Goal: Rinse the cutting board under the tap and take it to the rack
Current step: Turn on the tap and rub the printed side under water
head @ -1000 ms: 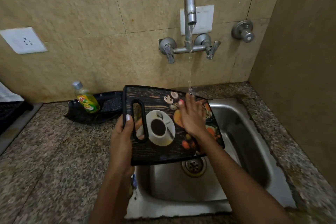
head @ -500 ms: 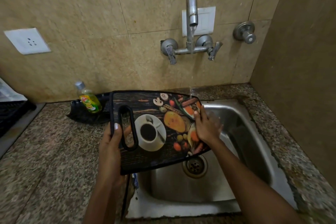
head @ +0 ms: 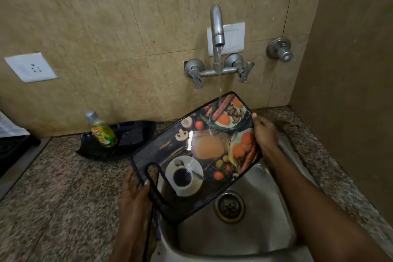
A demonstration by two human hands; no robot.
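Note:
A black cutting board (head: pixel 204 151) printed with food and a coffee cup is held tilted over the steel sink (head: pixel 251 238), its far end raised. My left hand (head: pixel 136 191) grips its handle slot at the lower left. My right hand (head: pixel 264 132) grips its right edge. The wall tap (head: pixel 217 25) is running, and the water stream lands on the board's upper part and runs down its face.
A green dish-soap bottle (head: pixel 103 131) stands in a black tray (head: pixel 127 136) on the granite counter (head: pixel 59 193) left of the sink. A dark rack (head: pixel 12 151) sits at the far left edge. A brown wall closes the right side.
The board has swung up and to the right under the stream, its far end raised. My right hand went from rubbing its face to gripping its right edge. The view moved closer.

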